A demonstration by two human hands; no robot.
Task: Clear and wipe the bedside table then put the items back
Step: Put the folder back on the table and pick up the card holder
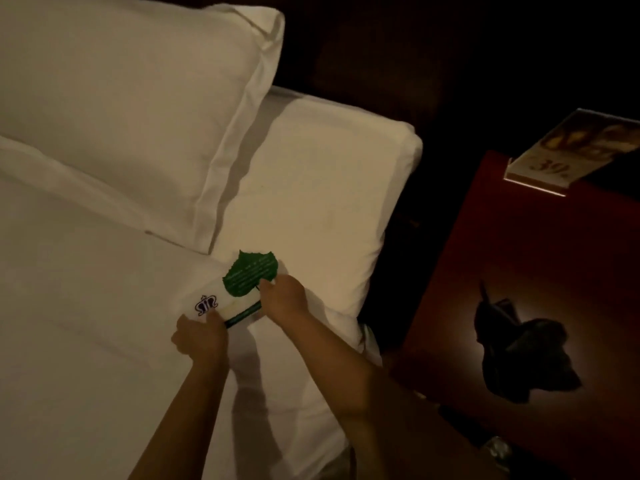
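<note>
Both my hands are over the white bed. My left hand (201,336) grips the near edge of a white notepad (211,301) printed with a dark crest. My right hand (284,299) pinches the stem of a green leaf-shaped card (250,273) that lies over the pad's far end. A dark green pen (242,315) lies along the pad's edge between my hands. The reddish-brown bedside table (540,258) stands to the right, with a crumpled dark cloth (519,355) on its top.
An acrylic stand with a printed promo card (568,154) stands at the table's far edge. Two white pillows (138,109) lie at the head of the bed. A dark gap separates the bed from the table. Something shiny and crinkled (497,448) lies low by the table.
</note>
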